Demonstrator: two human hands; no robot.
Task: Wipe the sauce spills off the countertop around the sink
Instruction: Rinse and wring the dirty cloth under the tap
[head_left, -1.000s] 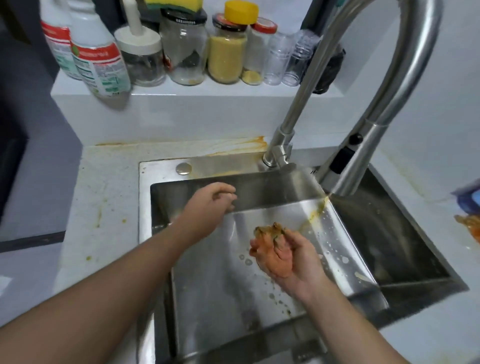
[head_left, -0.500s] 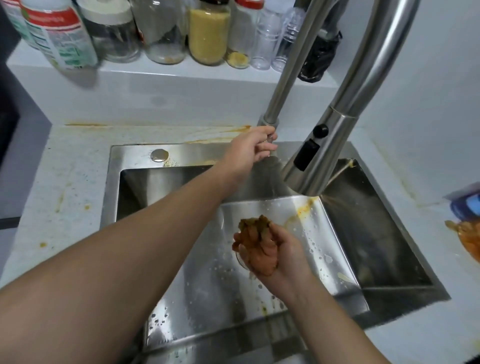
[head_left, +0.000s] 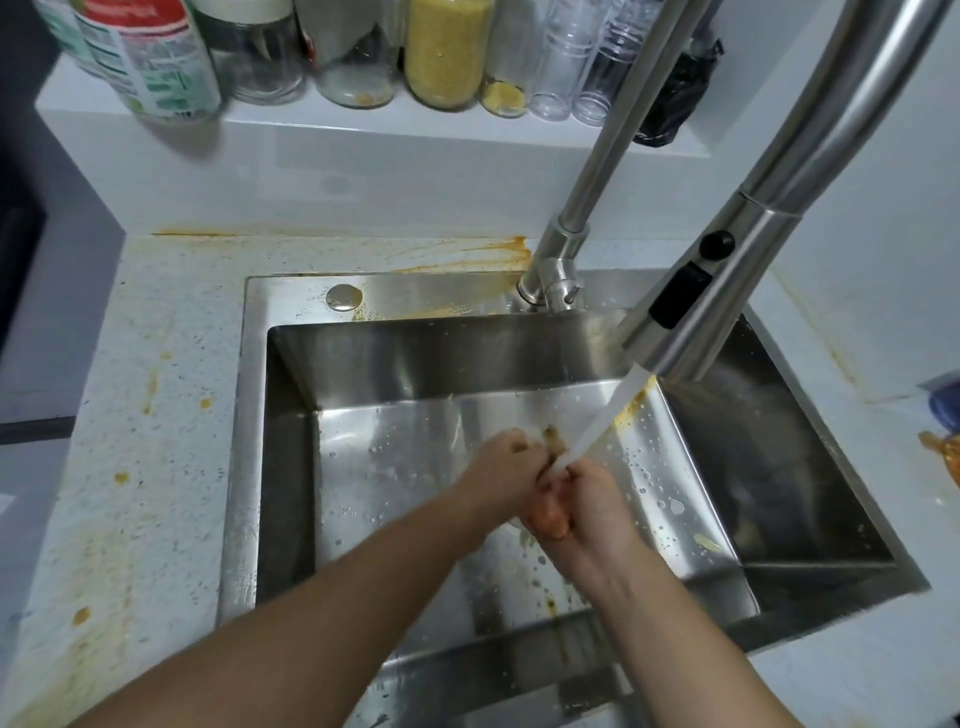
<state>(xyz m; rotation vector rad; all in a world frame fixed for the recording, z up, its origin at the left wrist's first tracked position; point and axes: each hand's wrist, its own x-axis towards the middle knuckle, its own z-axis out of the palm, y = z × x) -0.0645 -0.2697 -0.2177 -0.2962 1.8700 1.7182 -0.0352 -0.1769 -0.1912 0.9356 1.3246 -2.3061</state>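
Under the water stream (head_left: 602, 423), a sauce-stained wad (head_left: 545, 519) is clamped — fingers of left hand (head_left: 501, 465) and right hand (head_left: 589, 501) curled round it.

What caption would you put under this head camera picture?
Left hand and right hand hold a saucy rag under running tap water in the sink, orange spills dotting the countertop.

We count two hands, the left hand (head_left: 501, 467) and the right hand (head_left: 589, 501), one faucet (head_left: 571, 208), one stream of water (head_left: 608, 410) and one sink (head_left: 415, 358). On the shelf (head_left: 363, 130) we count two labelled bottles (head_left: 156, 62), four jars (head_left: 447, 52), two clear cups (head_left: 556, 67) and one black bag (head_left: 675, 93). We also find two black buttons (head_left: 717, 244) on the faucet's spray head (head_left: 737, 296) and one round cap (head_left: 344, 297) on the sink's rim.
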